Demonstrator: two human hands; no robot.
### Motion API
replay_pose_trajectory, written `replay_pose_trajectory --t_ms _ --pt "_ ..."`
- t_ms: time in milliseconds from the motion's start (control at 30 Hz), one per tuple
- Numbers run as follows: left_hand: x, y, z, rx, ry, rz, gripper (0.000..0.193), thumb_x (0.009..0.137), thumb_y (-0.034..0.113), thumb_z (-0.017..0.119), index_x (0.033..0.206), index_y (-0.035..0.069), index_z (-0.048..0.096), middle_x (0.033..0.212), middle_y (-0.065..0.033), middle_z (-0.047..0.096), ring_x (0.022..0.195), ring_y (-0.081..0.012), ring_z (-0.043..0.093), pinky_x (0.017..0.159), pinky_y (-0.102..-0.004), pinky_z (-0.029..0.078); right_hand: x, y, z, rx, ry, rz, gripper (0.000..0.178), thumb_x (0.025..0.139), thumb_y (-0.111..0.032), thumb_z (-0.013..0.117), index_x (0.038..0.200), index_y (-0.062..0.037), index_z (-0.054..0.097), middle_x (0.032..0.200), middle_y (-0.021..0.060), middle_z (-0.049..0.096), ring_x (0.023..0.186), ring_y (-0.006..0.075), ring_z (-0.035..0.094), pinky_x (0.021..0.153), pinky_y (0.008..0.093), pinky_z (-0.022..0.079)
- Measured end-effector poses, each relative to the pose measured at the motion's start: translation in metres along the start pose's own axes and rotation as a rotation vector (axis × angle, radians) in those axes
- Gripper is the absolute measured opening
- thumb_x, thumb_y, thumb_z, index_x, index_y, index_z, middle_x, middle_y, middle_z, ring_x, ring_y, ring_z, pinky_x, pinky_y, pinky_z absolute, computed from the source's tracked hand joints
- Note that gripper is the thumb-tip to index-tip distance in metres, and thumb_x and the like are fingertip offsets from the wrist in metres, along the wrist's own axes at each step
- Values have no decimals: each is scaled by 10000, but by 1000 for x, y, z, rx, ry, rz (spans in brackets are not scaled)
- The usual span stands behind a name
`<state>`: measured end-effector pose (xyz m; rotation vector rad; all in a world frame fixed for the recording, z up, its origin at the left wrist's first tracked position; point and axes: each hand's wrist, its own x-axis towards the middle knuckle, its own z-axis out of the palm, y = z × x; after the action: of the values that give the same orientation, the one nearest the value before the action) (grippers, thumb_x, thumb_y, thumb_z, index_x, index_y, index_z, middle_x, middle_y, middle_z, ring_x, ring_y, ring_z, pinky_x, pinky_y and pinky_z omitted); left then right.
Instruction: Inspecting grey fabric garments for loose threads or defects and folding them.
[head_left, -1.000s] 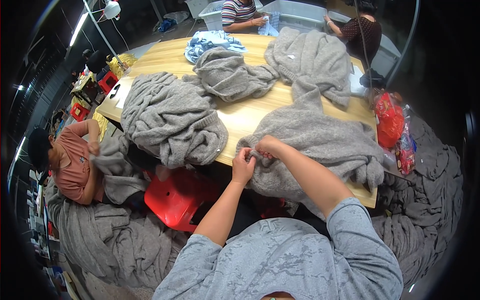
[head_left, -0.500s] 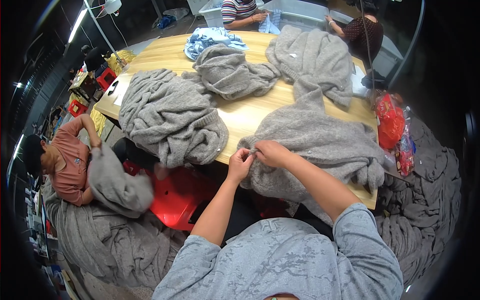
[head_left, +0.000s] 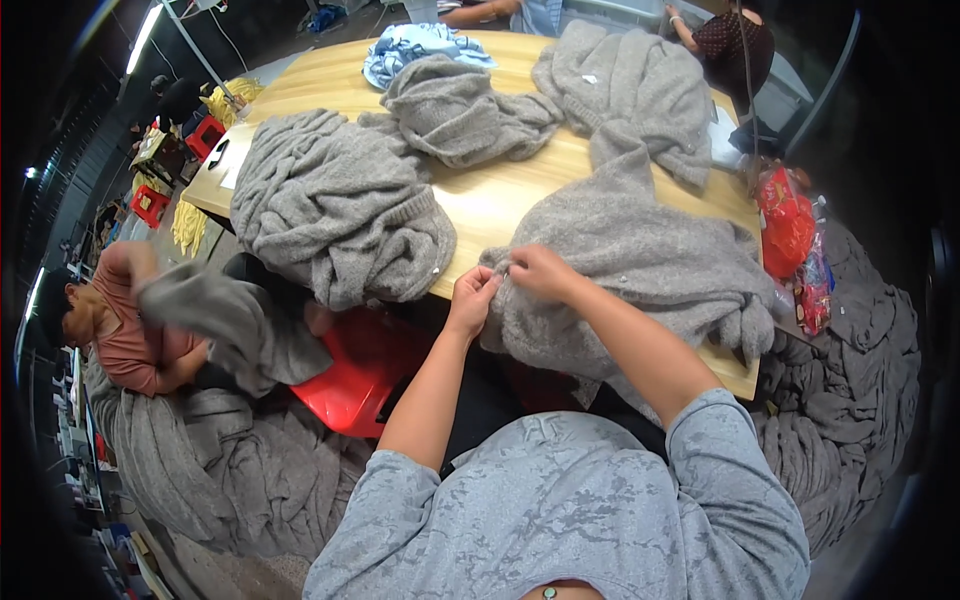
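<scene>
In the head view, a grey knit garment (head_left: 640,235) lies bunched on the near right part of the wooden counter (head_left: 472,225), its near folds drooping over the edge toward the wearer's lap. That overhang looks like the first risk: if both hands let go at once, the weight of the loose cloth could drag the garment off the near side. The fuzzy knit might also stretch or snag at the pinched spot, should the fingers tug apart too hard. At its far end the garment seems to meet another grey heap (head_left: 625,90), so a strong pull could shift that too, and its right end lies near a red plastic bag (head_left: 785,225) that a sweep of cloth might knock. As for pose, the left hand (head_left: 472,300) comes in from the near left, forearm rising steeply, with thumb and fingertips pinching the garment's left edge. The right hand (head_left: 543,273) reaches from the near right, its forearm slanting toward the far left, knuckles up and fingers curled closed on the same edge just beside the left one; its own knuckles hide the exact fingertip contact. The two forearms converge, elbows spread wide.
</scene>
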<state>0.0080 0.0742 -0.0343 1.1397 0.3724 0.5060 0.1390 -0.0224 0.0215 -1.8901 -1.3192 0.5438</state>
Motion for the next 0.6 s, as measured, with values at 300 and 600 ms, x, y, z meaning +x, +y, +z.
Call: replay_pose_trajectory --t_ms 300,600 --pt "-6 -4 9 27 39 52 69 821 -3 565 850 38 518 756 5 554 681 -41 501 635 -166 394 13 6 -11 219 -297 324 106 678 -115 618 666 -10 613 522 29 528 499 104 475 463 281 386" --pt "1 -2 14 -107 100 44 180 799 -40 542 961 21 492 794 -17 548 708 -62 510 654 -171 405 -4 13 5 505 -55 329 275 702 -175 705 836 38 593 727 79 593 644 153 529 608 316 438"
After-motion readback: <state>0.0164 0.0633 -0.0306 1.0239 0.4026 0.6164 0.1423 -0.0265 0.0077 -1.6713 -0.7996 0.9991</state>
